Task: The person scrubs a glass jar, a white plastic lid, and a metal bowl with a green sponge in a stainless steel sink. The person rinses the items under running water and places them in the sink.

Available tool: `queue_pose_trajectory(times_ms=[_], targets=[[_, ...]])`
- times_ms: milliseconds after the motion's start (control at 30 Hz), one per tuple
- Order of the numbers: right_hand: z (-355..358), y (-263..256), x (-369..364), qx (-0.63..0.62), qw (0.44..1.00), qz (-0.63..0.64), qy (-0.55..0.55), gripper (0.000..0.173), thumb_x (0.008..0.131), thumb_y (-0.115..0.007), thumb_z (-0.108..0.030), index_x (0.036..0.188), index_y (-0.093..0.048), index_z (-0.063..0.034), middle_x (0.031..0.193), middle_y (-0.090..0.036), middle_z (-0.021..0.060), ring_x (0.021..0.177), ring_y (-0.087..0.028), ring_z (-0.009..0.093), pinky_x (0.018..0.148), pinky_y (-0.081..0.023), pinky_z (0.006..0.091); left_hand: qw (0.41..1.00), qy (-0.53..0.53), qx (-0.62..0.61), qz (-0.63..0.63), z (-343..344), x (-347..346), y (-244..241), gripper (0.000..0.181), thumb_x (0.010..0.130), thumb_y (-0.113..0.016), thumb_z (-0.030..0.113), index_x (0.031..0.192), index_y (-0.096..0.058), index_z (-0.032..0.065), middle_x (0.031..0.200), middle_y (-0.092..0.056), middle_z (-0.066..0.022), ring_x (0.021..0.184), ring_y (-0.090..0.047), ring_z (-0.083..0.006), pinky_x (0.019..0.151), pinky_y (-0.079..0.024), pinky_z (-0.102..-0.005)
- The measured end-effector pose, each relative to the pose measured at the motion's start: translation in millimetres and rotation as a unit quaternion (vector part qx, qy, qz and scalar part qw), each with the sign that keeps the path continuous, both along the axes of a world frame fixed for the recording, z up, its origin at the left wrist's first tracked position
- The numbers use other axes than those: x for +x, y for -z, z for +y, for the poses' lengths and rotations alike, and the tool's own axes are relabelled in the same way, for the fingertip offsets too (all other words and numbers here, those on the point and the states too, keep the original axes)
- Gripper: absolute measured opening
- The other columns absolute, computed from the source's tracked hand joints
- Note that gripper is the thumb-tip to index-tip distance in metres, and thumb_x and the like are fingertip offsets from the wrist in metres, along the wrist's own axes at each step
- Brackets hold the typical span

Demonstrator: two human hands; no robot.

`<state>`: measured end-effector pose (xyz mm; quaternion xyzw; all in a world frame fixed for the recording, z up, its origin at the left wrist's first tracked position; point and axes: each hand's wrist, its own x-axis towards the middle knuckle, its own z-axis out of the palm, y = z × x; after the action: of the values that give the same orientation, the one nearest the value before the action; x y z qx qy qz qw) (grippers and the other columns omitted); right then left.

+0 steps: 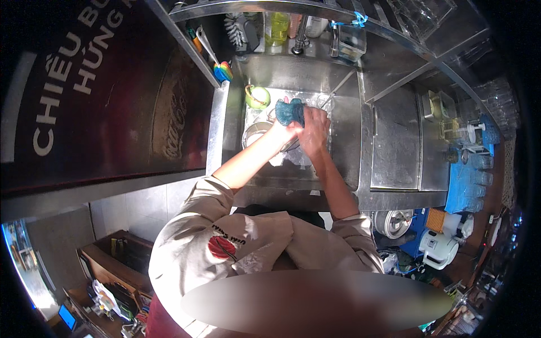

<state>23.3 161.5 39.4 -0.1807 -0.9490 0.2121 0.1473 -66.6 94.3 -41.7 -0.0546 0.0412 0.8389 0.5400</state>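
Note:
Both hands meet over the sink basin [346, 126]. A crumpled teal mesh scrubbing cloth [289, 112] is bunched between them. My left hand [292, 130] grips it from below and is partly covered by it; a fingertip shows above the cloth. My right hand [315, 129] presses around the cloth's right side with curled fingers. Beneath the hands, a round metal bowl [249, 134] rests in the basin, partly hidden by my left forearm. A light green round pot [258, 98] with a looped handle sits behind it. A clear glass [329, 101] stands near the right hand, with a long thin utensil [341, 84] leaning there.
Behind the basin stand a brush [236, 31], a yellow-green liquid container [277, 28], faucets [300, 42] and a clear plastic tub [353, 44]. A metal shelf frame [262, 7] crosses above. Steel counter [395, 143] and upturned glasses [482, 177] lie right; a dark red panel [127, 105] borders the left.

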Motion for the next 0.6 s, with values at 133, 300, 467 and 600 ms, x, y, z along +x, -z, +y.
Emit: queue_pose_trajectory(times_ms=[133, 300, 467, 600], targets=[[6, 1, 7, -0.078, 0.993, -0.083, -0.025, 0.053, 0.071, -0.056, -0.033, 0.112, -0.047, -0.001, 0.109, -0.053, 0.0139, 0.105, -0.04, 0.033, 0.086, -0.03, 0.0489, 0.992, -0.108, -0.053, 0.039, 5, 29, -10, 0.045, 0.082, -0.048, 0.049, 0.096, -0.056, 0.0076, 0.094, -0.058, -0.0085, 0.087, -0.054, -0.0228, 0.082, -0.043, -0.0373], [25, 35, 11, -0.085, 0.988, -0.116, 0.05, 0.059, 0.068, -0.06, -0.04, 0.11, -0.049, 0.0004, 0.097, -0.058, 0.0199, 0.098, -0.051, 0.031, 0.087, -0.033, 0.0433, 0.986, -0.125, -0.106, 0.034, 19, 69, -27, 0.031, 0.088, -0.042, 0.037, 0.1, -0.052, 0.0101, 0.097, -0.058, -0.007, 0.091, -0.055, -0.0217, 0.085, -0.043, -0.0372], [46, 27, 26, -0.28, 0.955, 0.1, 0.008, 0.04, 0.07, -0.064, -0.027, 0.1, -0.055, -0.0017, 0.084, -0.061, 0.0203, 0.079, -0.059, 0.035, 0.072, -0.045, 0.0365, 0.987, -0.13, -0.093, -0.001, 31, 90, -41, 0.038, 0.091, -0.037, 0.038, 0.114, -0.045, 0.0087, 0.111, -0.053, -0.0088, 0.104, -0.051, -0.0222, 0.09, -0.04, -0.0394], [51, 32, 24, -0.409, 0.898, 0.161, 0.013, 0.043, 0.074, -0.061, -0.024, 0.109, -0.049, -0.0025, 0.09, -0.059, 0.0213, 0.086, -0.057, 0.036, 0.072, -0.045, 0.0375, 0.953, -0.199, -0.213, 0.082, 42, 101, -60, 0.044, 0.092, -0.031, 0.039, 0.12, -0.038, 0.0054, 0.12, -0.046, -0.0109, 0.109, -0.047, -0.0239, 0.093, -0.037, -0.0412]])
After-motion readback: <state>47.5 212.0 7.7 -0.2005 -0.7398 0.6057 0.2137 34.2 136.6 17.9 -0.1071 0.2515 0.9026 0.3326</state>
